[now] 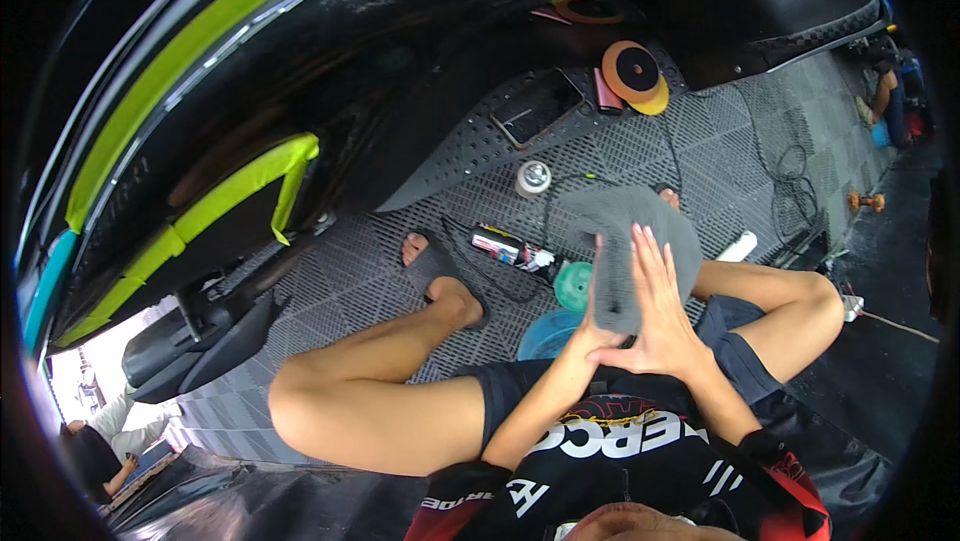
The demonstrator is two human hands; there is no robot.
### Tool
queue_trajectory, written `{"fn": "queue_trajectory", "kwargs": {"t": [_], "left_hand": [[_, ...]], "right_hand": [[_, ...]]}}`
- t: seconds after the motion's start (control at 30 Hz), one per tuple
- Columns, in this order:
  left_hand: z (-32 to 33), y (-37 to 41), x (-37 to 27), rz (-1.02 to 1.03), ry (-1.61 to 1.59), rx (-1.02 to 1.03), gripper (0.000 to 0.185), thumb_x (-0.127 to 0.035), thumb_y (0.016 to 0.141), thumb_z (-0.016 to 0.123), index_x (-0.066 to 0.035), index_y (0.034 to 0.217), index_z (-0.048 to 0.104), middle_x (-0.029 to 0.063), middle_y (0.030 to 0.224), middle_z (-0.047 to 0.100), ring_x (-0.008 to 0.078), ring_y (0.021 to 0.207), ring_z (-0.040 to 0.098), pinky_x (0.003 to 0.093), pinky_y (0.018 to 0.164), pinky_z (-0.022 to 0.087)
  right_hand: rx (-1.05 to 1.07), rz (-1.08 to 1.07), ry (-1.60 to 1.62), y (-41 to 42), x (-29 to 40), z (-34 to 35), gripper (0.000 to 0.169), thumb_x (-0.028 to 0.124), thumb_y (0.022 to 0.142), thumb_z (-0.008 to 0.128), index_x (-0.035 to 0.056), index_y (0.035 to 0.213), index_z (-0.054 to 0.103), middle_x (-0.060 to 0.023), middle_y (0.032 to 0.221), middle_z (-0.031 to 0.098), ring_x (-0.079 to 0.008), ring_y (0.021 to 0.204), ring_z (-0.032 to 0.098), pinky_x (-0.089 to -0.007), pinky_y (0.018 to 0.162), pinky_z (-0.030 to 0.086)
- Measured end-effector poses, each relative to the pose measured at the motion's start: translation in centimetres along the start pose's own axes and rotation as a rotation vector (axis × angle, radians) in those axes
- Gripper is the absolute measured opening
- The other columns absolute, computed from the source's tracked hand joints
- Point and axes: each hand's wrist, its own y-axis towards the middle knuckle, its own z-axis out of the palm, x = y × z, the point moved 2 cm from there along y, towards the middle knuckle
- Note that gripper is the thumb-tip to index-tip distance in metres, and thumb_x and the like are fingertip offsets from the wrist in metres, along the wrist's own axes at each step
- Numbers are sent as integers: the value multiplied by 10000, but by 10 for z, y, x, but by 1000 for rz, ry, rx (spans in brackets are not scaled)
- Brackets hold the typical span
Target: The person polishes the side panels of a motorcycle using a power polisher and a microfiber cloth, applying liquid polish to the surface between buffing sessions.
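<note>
Between my two hands is a folded grey microfibre cloth [619, 278], held over my lap, its loose part spreading forward above the floor. My left hand [596, 316] supports it from the left, mostly hidden behind it. Flat against its right side lies my right hand [658, 308], fingers extended. Just beyond the cloth on the left are a green round lid or dish [574, 286], a blue basin [541, 334] and a black spray bottle [517, 250] lying on its side. A white-topped can or jar [533, 178] stands farther forward.
A glossy black vehicle body with green masking tape [247, 184] curves overhead. On its footboard lie a phone [538, 107], a pink block [607, 92] and orange and yellow polishing pads [631, 69]. Cables [795, 188] cross the grid floor. Other people sit at far left and far right.
</note>
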Motion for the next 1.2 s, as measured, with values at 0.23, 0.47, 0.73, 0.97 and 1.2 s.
{"fn": "queue_trajectory", "kwargs": {"t": [0.23, 0.47, 0.73, 0.97, 1.2], "left_hand": [[19, 19, -48, -351, 765, -441, 839, -578, 1054, 372, 127, 1490, 241, 312, 1535, 328, 405, 1446, 323, 477, 1203, 235], [-32, 29, -112, -21, 1152, -806, 879, -413, 1035, 528, 114, 1568, 70, 334, 1641, 108, 430, 1541, 130, 481, 1254, 89], [-2, 32, -192, 476, 1012, -703, 834, -522, 1014, 392, -2, 1611, 128, 246, 1649, 201, 374, 1539, 200, 505, 1239, 124], [42, 47, -161, 587, 945, -568, 1036, -679, 892, 512, 9, 1595, 184, 208, 1663, 199, 368, 1522, 247, 510, 1236, 159], [-28, 49, -120, -186, 924, -475, 528, -373, 1027, 501, 43, 1341, 591, 253, 1454, 524, 347, 1351, 506, 405, 1131, 361]], "right_hand": [[-661, 394, 1749, -35, -41, 53, 529, 260, 1016, 492, -13, 1467, 451, -147, 1529, 473, -288, 1408, 451, -441, 1199, 307], [-568, 295, 1952, -48, -69, -10, 480, 249, 993, 605, 21, 1408, 530, -124, 1405, 600, -291, 1296, 556, -462, 1123, 409], [-624, 402, 2208, -79, -138, -30, 509, 166, 923, 651, -41, 1370, 525, -194, 1355, 611, -332, 1251, 584, -488, 1123, 426], [-890, 501, 2083, -47, -128, -1, 507, 277, 1017, 514, -39, 1414, 501, -164, 1415, 575, -302, 1335, 529, -470, 1167, 366], [-195, 277, 2094, -53, -24, 61, 476, 289, 1048, 448, 12, 1432, 498, -109, 1447, 560, -269, 1346, 516, -441, 1162, 356]]}}
